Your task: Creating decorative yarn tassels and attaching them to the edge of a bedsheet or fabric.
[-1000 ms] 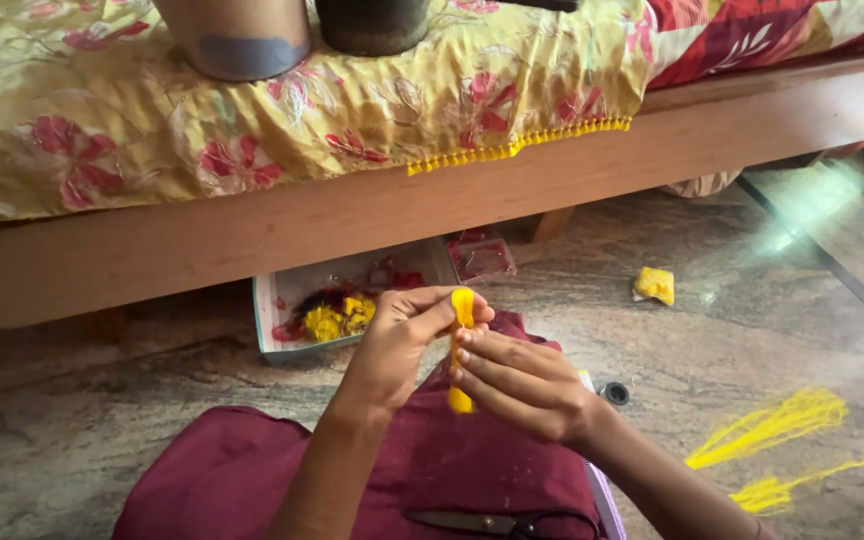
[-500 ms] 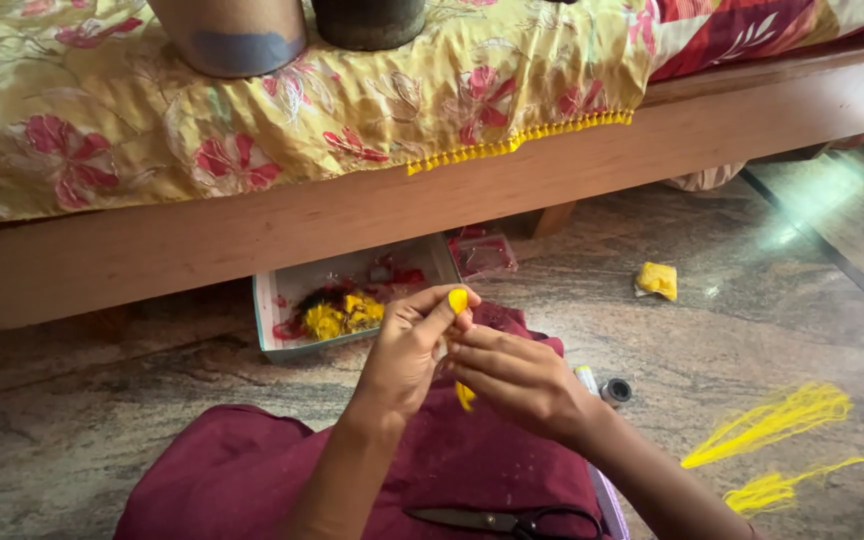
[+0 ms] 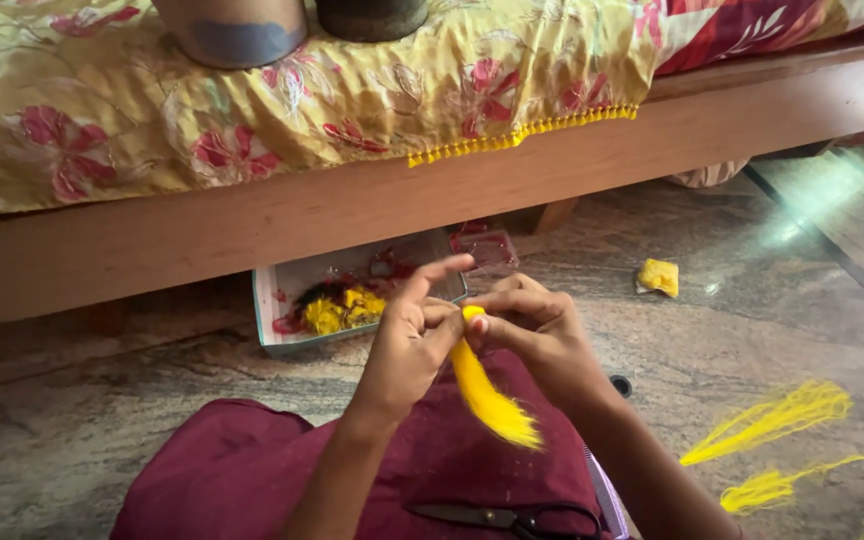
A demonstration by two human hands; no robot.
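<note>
Change since half a second ago: the yellow tassel now hangs long and free below the fingers, its fringe fanned toward lower centre of the frame; earlier only its short top and a scrap beneath showed between the hands. Judgement: the bundle has been pulled down and straightened, so work is now at its head. Left hand, centre frame, pinches the tassel's top with thumb and middle fingers, forefinger stuck straight out toward the tray. Right hand, touching the left, is closed on the same top with curled fingertips. The tassel sits between both hands, over the maroon cloth on the lap. Materials: the tassel is fine, silky thread, tightly bound at the head, loose and feathery at the tip. Scissors, dark metal, lie on the cloth at bottom centre. The tray holds yellow and red scraps, just below the wooden bed frame. A flowered yellow bedspread, creased, with a bobbled yellow edge, fills the top. Loose yellow thread bundles lie at lower right on the mottled stone floor; a yellow wad sits at mid right.
</note>
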